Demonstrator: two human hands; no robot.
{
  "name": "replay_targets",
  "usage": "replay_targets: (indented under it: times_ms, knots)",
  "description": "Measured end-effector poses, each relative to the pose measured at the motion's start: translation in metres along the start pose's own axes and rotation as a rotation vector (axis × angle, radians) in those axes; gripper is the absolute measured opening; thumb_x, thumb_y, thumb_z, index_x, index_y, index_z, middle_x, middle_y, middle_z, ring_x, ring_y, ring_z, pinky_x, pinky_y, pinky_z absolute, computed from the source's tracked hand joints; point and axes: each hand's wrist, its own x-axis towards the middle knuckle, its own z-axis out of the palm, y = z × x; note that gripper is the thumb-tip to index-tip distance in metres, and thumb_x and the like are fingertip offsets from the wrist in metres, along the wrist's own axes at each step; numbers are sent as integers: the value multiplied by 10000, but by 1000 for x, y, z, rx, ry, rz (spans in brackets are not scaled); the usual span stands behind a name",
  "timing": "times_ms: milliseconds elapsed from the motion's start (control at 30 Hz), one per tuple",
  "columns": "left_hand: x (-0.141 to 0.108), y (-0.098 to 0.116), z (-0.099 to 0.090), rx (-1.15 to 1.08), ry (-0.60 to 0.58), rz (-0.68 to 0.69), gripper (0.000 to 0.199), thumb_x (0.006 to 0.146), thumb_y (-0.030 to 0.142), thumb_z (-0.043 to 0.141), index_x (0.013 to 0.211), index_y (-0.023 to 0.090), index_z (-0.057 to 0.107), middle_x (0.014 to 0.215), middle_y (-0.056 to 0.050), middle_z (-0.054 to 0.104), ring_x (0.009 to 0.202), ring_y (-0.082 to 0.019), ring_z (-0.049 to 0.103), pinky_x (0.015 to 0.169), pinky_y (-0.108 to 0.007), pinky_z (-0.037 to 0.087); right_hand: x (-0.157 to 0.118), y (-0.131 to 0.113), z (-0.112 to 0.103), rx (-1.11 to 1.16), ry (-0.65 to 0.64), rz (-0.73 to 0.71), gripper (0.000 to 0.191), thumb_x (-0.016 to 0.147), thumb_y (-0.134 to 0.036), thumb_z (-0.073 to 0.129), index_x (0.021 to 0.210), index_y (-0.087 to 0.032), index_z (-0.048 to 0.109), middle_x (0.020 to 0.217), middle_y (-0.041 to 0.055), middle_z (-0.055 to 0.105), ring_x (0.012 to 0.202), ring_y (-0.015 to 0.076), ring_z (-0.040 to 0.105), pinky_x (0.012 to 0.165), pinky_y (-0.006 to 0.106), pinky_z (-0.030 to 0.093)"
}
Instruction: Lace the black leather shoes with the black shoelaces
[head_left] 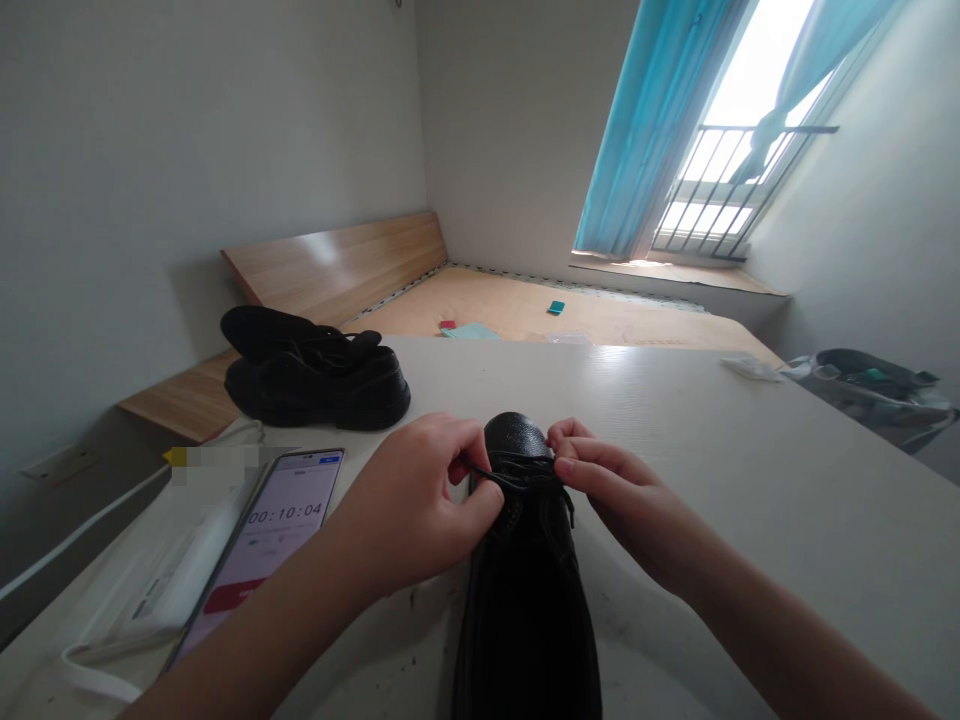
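Observation:
A black leather shoe lies on the white table in front of me, its toe pointing away and its opening toward me. Dark shoelaces cross over its upper. At the left side of the laces, my left hand pinches a shoelace between thumb and index finger. On the other side, my right hand has its thumb and fingers closed at the lace edge; the lace there is mostly hidden by the fingertips. Farther back on the left rests a pair of black shoes or a stacked shoe, also laced.
A phone showing a running timer lies left of my forearm, beside a white power strip or box with a cable. Beyond the white table is a bed. A bag stands at the right.

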Motion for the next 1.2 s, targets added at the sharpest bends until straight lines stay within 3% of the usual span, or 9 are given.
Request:
replay_targets:
  times_ms: [133,333,433,567,733,833,1000,1200]
  knots:
    - [1,0,1,-35,12,-11,44,658,211,545,630,185,524,621,26,506,598,-130,463,553,-262,320,3,-1,-7,-7,-56,30,266,827,-324,595,614,-186,515,914,8,418,875,157,418,812,291,336]
    - [7,-1,4,-705,-188,-298,110,677,280,593,690,173,577,637,22,558,628,-127,487,604,-251,366,6,-6,-12,-526,-1,-142,291,877,-349,533,636,-188,509,916,29,448,918,184,431,888,360,303]
    - [6,-2,1,-870,-215,-308,131,722,303,569,719,174,589,673,28,554,657,-115,474,646,-247,367,5,-7,-12,-547,-7,-159,312,900,-364,487,641,-190,498,919,37,455,915,189,439,883,371,316]
    - [3,-1,-7,-611,-247,-220,71,722,249,560,769,201,582,675,44,492,667,-121,451,629,-250,355,5,-7,-11,-450,-34,-132,320,877,-392,523,631,-190,496,913,30,445,885,182,439,842,352,337]
    - [-1,2,-6,-300,-234,-30,170,691,226,634,852,244,583,811,48,519,774,-133,489,708,-261,388,2,-7,-10,-344,-44,-109,303,859,-389,560,639,-191,496,897,17,425,849,163,429,793,316,341]
    - [-2,2,0,-301,-225,1,84,786,308,593,838,243,586,811,43,532,765,-129,490,687,-258,385,2,-6,-9,-293,-41,-96,307,859,-393,557,637,-190,498,882,16,417,830,160,423,770,307,343]
    - [-1,2,6,-411,-294,-75,234,877,399,482,755,205,532,708,45,479,667,-115,440,579,-245,331,3,-5,-7,-303,-30,-94,314,870,-379,535,625,-190,481,885,17,418,844,164,418,799,314,338]
    - [1,1,8,-648,-358,-143,324,849,425,519,647,183,444,608,52,355,601,-108,343,561,-245,277,5,-2,-8,-257,-45,-77,329,859,-367,549,599,-185,464,898,16,414,858,161,419,832,315,335]
